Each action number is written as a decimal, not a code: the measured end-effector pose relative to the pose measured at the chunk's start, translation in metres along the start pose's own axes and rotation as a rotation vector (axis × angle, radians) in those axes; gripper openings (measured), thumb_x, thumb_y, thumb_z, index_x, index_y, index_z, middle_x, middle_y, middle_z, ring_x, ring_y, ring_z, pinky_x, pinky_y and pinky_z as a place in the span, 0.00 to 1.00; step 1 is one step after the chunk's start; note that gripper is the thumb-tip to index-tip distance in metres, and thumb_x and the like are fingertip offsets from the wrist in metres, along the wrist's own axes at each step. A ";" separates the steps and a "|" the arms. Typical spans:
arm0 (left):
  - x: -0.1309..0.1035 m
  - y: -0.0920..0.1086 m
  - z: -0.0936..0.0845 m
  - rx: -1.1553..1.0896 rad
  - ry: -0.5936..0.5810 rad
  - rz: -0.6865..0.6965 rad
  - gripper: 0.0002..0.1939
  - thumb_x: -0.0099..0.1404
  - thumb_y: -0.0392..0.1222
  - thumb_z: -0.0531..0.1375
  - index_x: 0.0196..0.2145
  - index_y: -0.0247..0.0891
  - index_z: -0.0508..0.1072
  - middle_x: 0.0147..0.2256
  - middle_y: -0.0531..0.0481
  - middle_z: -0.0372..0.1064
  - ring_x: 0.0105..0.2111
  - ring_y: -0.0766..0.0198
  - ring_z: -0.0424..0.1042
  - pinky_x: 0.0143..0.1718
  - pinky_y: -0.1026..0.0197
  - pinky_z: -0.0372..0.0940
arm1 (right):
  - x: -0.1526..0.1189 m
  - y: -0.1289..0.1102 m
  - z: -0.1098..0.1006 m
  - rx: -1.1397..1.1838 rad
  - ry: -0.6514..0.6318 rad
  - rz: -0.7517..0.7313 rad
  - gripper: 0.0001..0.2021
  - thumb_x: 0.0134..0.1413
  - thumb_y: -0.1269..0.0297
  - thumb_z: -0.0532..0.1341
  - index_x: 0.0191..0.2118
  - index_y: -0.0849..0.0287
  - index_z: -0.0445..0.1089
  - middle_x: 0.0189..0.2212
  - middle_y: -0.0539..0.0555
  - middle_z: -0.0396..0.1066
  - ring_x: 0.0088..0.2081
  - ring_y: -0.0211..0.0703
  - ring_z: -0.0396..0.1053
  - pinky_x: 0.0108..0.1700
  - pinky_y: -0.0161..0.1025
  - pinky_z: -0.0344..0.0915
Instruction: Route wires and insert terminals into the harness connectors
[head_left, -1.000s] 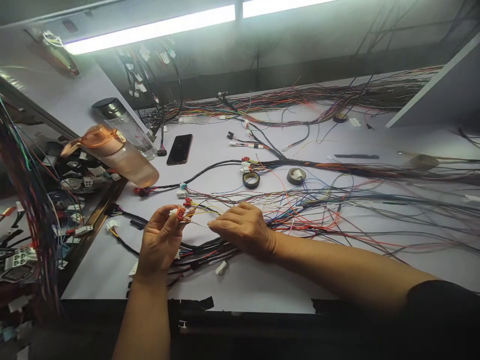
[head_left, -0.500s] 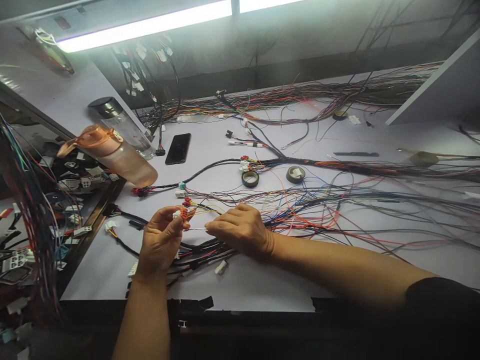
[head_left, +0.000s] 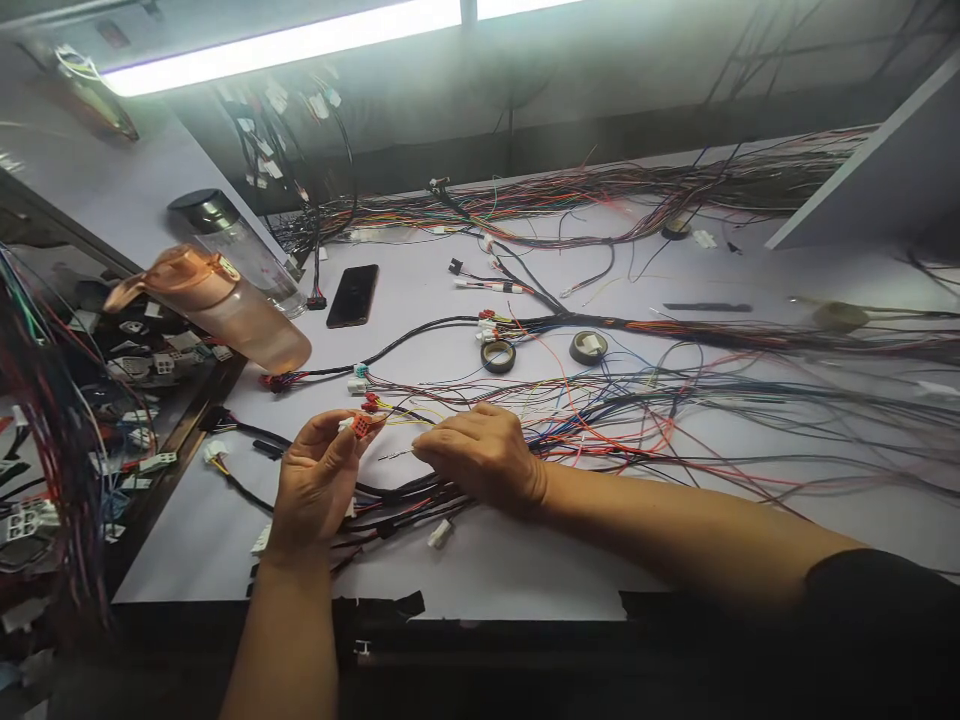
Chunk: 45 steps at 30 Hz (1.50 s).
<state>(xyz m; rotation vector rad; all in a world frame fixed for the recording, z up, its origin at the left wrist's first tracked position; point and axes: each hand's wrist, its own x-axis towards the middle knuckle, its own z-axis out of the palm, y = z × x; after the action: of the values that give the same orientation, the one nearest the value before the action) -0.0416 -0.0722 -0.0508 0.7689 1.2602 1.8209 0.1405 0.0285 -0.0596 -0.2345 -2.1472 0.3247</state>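
Between the thumb and fingers of my left hand (head_left: 319, 475) is a connector housing (head_left: 361, 427), orange-red at its face and white behind. My right hand (head_left: 480, 455) pinches a thin wire (head_left: 401, 453) whose bare metal terminal points left towards the connector, a small gap apart from it. Red connectors with yellow wires (head_left: 370, 402) lie just behind my left hand. Black-sleeved cable branches (head_left: 390, 495) run beneath both hands, and a loose white connector (head_left: 440, 534) lies in front of them.
Long loose wires (head_left: 675, 440) spread across the right side. Two tape rolls (head_left: 498, 356) (head_left: 588, 347) lie beyond my hands. A phone (head_left: 352, 296) and two bottles (head_left: 217, 300) (head_left: 225, 235) stand or lean at the left. A taped harness (head_left: 622, 322) crosses the middle.
The wire's terminal end now shows clear of my left fingers, where before it reached close to them. The orange-red connector face has turned slightly; the whole view has shifted a little.
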 end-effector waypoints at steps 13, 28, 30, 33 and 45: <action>0.000 -0.002 0.007 0.196 0.142 0.212 0.11 0.58 0.43 0.66 0.37 0.37 0.74 0.34 0.49 0.74 0.36 0.65 0.72 0.48 0.59 0.64 | 0.020 -0.010 -0.010 0.265 -0.021 0.384 0.09 0.62 0.64 0.57 0.33 0.61 0.71 0.25 0.48 0.70 0.26 0.32 0.64 0.30 0.31 0.57; -0.006 -0.004 0.009 0.241 0.056 0.118 0.16 0.52 0.40 0.70 0.37 0.37 0.71 0.29 0.52 0.74 0.28 0.67 0.73 0.37 0.64 0.66 | 0.015 -0.020 0.010 0.273 -0.086 0.490 0.09 0.60 0.63 0.58 0.33 0.61 0.72 0.26 0.48 0.70 0.25 0.32 0.62 0.30 0.30 0.56; -0.006 -0.004 0.010 0.245 0.063 0.121 0.16 0.52 0.40 0.70 0.37 0.37 0.71 0.28 0.52 0.73 0.28 0.68 0.73 0.37 0.65 0.66 | 0.015 -0.021 0.008 0.275 -0.092 0.501 0.08 0.60 0.63 0.58 0.33 0.61 0.72 0.26 0.48 0.70 0.26 0.32 0.62 0.31 0.30 0.56; -0.004 -0.003 0.011 0.248 0.079 0.124 0.15 0.53 0.41 0.69 0.37 0.37 0.71 0.26 0.52 0.73 0.27 0.69 0.72 0.35 0.66 0.65 | 0.015 -0.019 0.008 0.276 -0.084 0.504 0.08 0.60 0.64 0.58 0.33 0.60 0.71 0.26 0.47 0.70 0.26 0.32 0.63 0.31 0.30 0.56; 0.002 -0.009 0.005 0.262 0.222 0.015 0.23 0.45 0.45 0.73 0.37 0.38 0.72 0.27 0.52 0.74 0.28 0.68 0.73 0.39 0.66 0.66 | 0.037 -0.008 -0.064 0.228 0.080 0.039 0.05 0.62 0.70 0.59 0.35 0.62 0.70 0.32 0.52 0.73 0.35 0.34 0.70 0.39 0.33 0.64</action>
<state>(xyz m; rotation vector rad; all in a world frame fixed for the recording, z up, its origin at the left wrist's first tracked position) -0.0363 -0.0667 -0.0573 0.7304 1.6653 1.8122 0.1721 0.0406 0.0064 -0.1559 -2.0094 0.5693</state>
